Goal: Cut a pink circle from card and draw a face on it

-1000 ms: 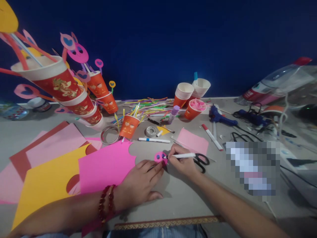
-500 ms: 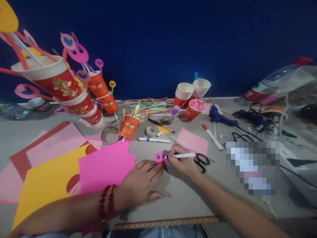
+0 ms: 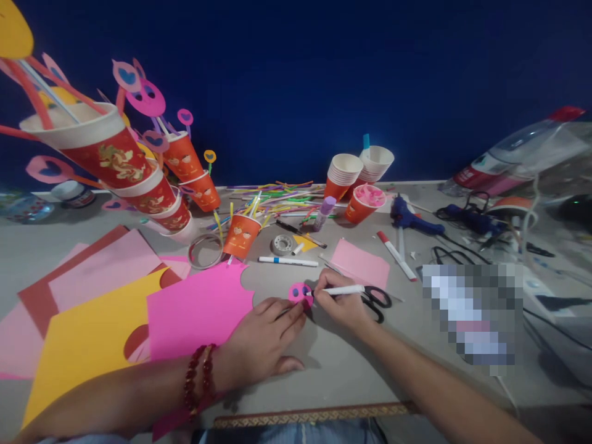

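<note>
A small pink paper circle (image 3: 295, 287) with two dark blue spots lies on the grey table. My left hand (image 3: 266, 330) rests flat, its outstretched fingertips pressing the circle's lower edge. In my right hand (image 3: 340, 305) a white marker (image 3: 345, 290) is pinched, its dark tip at the circle's right spot. Black-handled scissors (image 3: 380, 297) lie just beyond that hand, their blades partly hidden. Left of my left hand is a bright pink sheet (image 3: 198, 308) with scalloped cutouts, overlapping a yellow sheet (image 3: 87, 339). A blue-banded marker (image 3: 289, 262) lies above the circle.
Decorated paper cups (image 3: 106, 151) rise at the left, and stacked cups (image 3: 342, 176) stand at the back. Loose straws (image 3: 272, 197), a tape roll (image 3: 282, 245), a pink paper pad (image 3: 363, 262), a red-capped marker (image 3: 396, 256) and a blue glue gun (image 3: 414, 219) lie around.
Almost nothing differs. Both hands, the marker and the paper circle keep practically the same places.
</note>
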A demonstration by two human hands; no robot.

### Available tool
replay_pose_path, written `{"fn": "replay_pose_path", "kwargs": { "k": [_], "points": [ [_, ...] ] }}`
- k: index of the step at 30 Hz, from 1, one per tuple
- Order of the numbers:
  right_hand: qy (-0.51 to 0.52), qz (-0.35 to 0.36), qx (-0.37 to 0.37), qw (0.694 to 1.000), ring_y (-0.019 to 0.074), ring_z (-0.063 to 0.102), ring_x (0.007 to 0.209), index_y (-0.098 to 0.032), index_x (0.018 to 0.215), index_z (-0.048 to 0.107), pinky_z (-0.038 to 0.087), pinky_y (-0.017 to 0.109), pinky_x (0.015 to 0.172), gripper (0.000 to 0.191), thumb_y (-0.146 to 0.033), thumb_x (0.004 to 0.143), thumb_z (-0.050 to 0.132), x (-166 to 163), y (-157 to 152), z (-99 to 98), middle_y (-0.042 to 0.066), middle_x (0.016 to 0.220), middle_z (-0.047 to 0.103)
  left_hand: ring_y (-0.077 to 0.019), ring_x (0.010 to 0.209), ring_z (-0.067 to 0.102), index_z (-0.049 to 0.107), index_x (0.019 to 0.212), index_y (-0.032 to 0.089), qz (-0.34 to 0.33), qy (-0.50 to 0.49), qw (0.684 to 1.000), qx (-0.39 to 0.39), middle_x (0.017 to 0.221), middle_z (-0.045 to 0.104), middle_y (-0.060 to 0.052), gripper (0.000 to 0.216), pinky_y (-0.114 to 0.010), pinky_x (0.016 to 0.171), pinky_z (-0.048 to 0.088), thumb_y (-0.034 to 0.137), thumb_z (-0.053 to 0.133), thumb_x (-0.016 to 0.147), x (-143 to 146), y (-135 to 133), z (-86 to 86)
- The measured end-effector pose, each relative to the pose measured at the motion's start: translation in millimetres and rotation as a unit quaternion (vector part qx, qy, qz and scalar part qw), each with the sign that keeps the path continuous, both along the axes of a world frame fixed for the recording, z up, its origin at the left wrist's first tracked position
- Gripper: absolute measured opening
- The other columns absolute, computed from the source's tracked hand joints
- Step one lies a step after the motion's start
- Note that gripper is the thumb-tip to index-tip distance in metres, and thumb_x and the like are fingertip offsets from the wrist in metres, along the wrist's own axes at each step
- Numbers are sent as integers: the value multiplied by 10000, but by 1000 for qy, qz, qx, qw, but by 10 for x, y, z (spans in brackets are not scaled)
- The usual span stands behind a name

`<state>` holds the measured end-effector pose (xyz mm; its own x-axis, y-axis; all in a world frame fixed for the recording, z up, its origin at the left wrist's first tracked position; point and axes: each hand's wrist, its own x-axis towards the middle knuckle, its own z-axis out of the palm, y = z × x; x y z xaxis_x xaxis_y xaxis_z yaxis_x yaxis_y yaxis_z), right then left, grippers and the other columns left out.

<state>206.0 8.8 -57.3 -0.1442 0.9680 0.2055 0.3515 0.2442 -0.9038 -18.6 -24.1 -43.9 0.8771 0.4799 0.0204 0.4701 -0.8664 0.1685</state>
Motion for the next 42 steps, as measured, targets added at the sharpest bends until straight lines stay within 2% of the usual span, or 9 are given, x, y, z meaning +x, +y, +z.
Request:
{"fn": "replay_pose_path", "kwargs": {
  "k": [31,42],
  "points": [
    [28,-4,8,1000,139,423,521,-227,580,491,317,275,509,181,-165,742,545,-11,1,21,-25,546,492,-298,1287,473,490,1431,98,1,-6,1000,15,1524,499,-120,726,-420,1074,334,662,388,987,-9,-2,-16],
    [21,-12,5,1000,142,426,527,-225,581,494,327,280,517,181,-166,740,556,-14,0,29,-22,554,502,-295,1300,467,482,1438,101,-1,0,1000,7,1515,496,-149,735,-424,1075,348,660,467,961,1,0,-10]
  ]
}}
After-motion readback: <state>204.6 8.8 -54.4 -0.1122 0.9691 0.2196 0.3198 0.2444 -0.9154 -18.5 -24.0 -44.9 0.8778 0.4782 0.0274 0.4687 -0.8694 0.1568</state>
